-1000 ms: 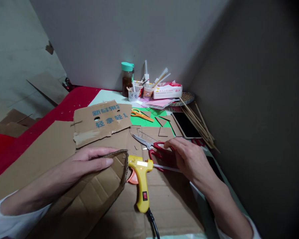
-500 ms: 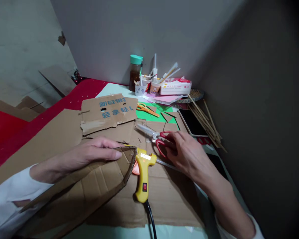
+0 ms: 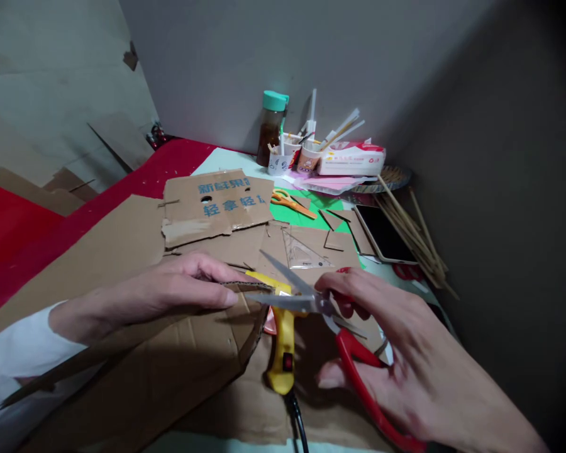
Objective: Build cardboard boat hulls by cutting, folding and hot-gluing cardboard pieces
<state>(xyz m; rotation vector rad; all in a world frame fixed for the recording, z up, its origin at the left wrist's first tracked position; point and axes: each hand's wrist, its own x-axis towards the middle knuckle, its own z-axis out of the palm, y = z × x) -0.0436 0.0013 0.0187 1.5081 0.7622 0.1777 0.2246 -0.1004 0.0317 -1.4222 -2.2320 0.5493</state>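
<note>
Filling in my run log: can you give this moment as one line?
left hand: presses brown cardboard piece | right hand: holds red-handled scissors, blades open at cardboard edge | yellow glue gun: lying beneath

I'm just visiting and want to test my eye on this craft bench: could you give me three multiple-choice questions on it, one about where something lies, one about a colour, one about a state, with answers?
1. Where does the yellow glue gun lie?
A. On the brown cardboard between the two hands
B. In a cup by the wall
C. On the red cloth at the left

2. What colour are the handles of the scissors in the right hand?
A. Orange
B. Red
C. Blue

3. How do those scissors' blades stand?
A. Shut
B. Apart
C. Hidden

Answers:
1 A, it rests on the sheet beside the cardboard piece that the left hand presses.
2 B, red loops show around the fingers.
3 B, two blades spread toward the cardboard edge.
</note>
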